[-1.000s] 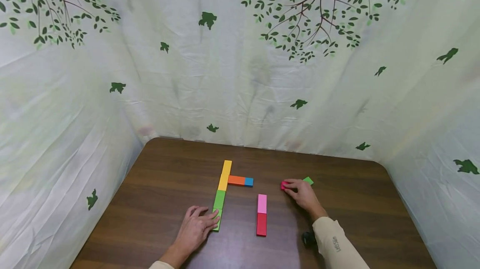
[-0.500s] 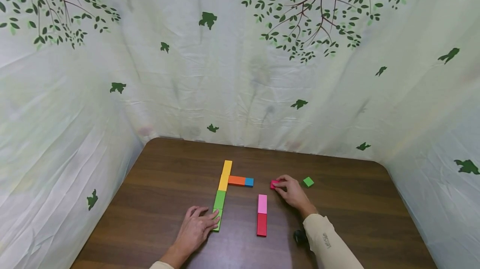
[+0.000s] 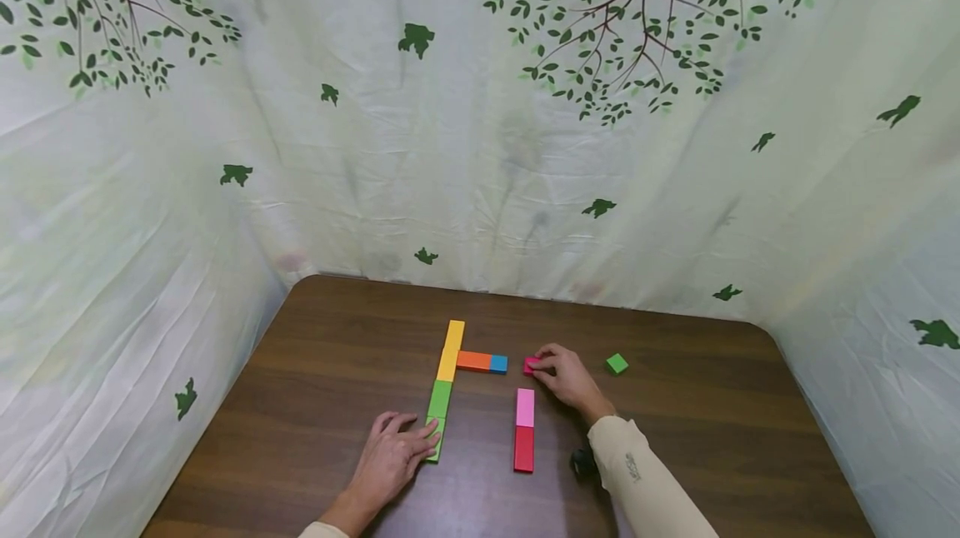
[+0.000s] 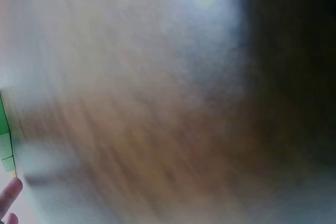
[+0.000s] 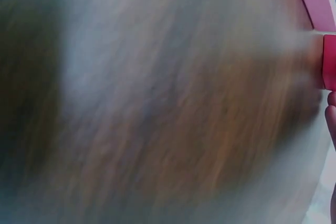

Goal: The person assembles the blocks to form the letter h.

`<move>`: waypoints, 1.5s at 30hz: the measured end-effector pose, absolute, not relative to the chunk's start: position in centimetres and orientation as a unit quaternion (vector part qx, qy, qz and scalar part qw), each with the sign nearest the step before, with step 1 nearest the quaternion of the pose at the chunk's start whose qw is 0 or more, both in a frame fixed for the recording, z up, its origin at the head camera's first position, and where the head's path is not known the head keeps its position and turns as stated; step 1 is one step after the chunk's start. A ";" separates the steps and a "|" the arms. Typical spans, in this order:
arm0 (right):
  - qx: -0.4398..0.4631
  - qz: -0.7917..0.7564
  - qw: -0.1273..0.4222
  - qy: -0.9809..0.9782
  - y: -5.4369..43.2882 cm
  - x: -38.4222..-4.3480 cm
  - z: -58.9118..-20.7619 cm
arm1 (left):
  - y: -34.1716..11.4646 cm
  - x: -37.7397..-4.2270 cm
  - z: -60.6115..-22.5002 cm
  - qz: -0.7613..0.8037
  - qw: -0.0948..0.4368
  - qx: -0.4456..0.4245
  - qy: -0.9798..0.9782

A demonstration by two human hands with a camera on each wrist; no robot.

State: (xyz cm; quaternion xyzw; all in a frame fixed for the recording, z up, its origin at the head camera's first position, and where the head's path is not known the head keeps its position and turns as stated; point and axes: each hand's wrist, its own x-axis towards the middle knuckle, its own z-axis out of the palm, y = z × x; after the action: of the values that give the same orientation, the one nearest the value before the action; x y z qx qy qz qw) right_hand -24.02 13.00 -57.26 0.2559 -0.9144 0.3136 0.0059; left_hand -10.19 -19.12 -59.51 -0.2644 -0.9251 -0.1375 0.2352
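Observation:
My right hand [image 3: 564, 378] pinches a small magenta block [image 3: 528, 366] between thumb and fingers, just right of a blue block [image 3: 498, 364]. That blue block ends a short arm with an orange block [image 3: 473, 361]. The arm branches off a long row made of yellow blocks [image 3: 447, 366] and green blocks [image 3: 440, 398]. At the row's near end, the fingertips of my left hand [image 3: 386, 455] rest on the lowest green block, fingers relaxed. A pink block [image 3: 525, 407] and a red block [image 3: 523, 449] lie end to end below the magenta one.
A loose green cube [image 3: 617, 364] lies to the right of my right hand. All of it is on a brown wooden table [image 3: 337, 355], backed by a pale curtain [image 3: 480, 146] with leaf prints. A black wrist camera [image 3: 582, 464] sits under the right sleeve.
My right hand has carried the magenta block leftward, away from the green cube, which now shows fully, and toward the blue block. The left hand has stayed where it was.

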 end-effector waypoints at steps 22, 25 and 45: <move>0.291 0.339 0.004 -0.895 10.8 -24.6 -57.3 | -19.2 -10.3 -59.4 -0.141 0.225 -0.261 -0.928; 0.286 0.338 0.002 -0.897 10.6 -24.5 -57.4 | -19.1 -10.2 -59.3 -0.138 0.222 -0.261 -0.929; 0.248 0.337 -0.022 -0.908 10.2 -24.1 -57.1 | -19.1 -10.1 -59.2 -0.133 0.216 -0.258 -0.932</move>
State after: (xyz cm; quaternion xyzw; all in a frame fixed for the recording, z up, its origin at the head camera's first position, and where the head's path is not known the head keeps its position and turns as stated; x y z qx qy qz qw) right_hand -24.12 10.17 -57.14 0.2476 -0.9082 0.3366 -0.0223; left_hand -10.05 -19.12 -59.15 -0.2584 -0.9321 -0.1329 0.2161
